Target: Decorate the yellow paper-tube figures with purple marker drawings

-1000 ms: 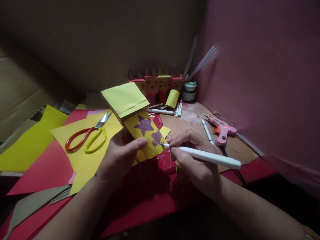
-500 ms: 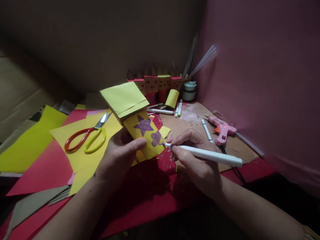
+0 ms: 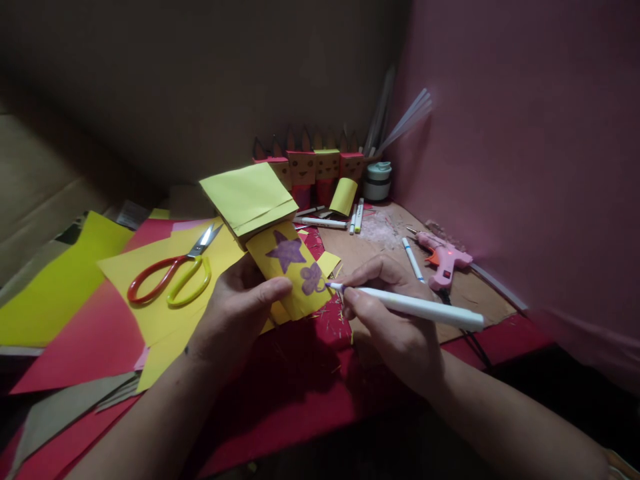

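Observation:
My left hand (image 3: 239, 300) is closed around a yellow paper figure (image 3: 267, 263), its thumb pressed on the yellow body. A boxy head with a light yellow top (image 3: 250, 197) joins that body and tilts up toward me. Drawn on the body are a purple star (image 3: 287, 251) and a purple flower (image 3: 311, 279), with a small outlined loop at the flower's right. My right hand (image 3: 393, 313) grips a white marker (image 3: 420, 307) like a pen. The marker's purple tip is at the body's right edge, close to the loop; whether it touches the paper I cannot tell.
Scissors (image 3: 175, 270) lie on yellow and red paper sheets at left. A pink glue gun (image 3: 443, 257) rests on cardboard at right, near a blue-banded marker (image 3: 413, 260). Behind stand several box-headed figures (image 3: 303, 168), a yellow paper tube (image 3: 343, 197) and a lidded jar (image 3: 377, 181).
The marker tip has moved slightly right and up, and the outlined loop beside the flower shows more fully. My left hand and the figure stay nearly still.

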A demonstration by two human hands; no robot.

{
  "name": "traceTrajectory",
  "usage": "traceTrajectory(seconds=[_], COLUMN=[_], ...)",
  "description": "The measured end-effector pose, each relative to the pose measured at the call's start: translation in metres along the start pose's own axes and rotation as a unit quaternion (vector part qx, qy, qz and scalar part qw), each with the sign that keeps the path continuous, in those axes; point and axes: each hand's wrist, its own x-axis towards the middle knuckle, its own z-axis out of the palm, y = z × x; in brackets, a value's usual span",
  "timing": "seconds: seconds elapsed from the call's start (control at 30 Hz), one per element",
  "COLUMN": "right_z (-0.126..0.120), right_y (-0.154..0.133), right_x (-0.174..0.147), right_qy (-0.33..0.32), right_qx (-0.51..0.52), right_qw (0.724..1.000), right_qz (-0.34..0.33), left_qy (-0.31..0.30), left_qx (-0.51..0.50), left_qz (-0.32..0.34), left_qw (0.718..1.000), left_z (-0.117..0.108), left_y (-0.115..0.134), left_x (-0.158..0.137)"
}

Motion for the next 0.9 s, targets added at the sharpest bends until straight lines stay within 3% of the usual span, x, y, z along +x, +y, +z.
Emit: traceTrajectory(seconds=[0.9], right_z=[0.0008], right_y=[-0.0004], right_x=[0.0002], right_qy=[-0.002], right_qx=[-0.027], right_qw=[1.000], right_qz=[-0.015], left_qy=[0.010], left_qx=[0.012], left_qz=[-0.013], left_qw=[1.000], left_z=[0.0010], left_y=[0.0017], left_x=[-0.0013])
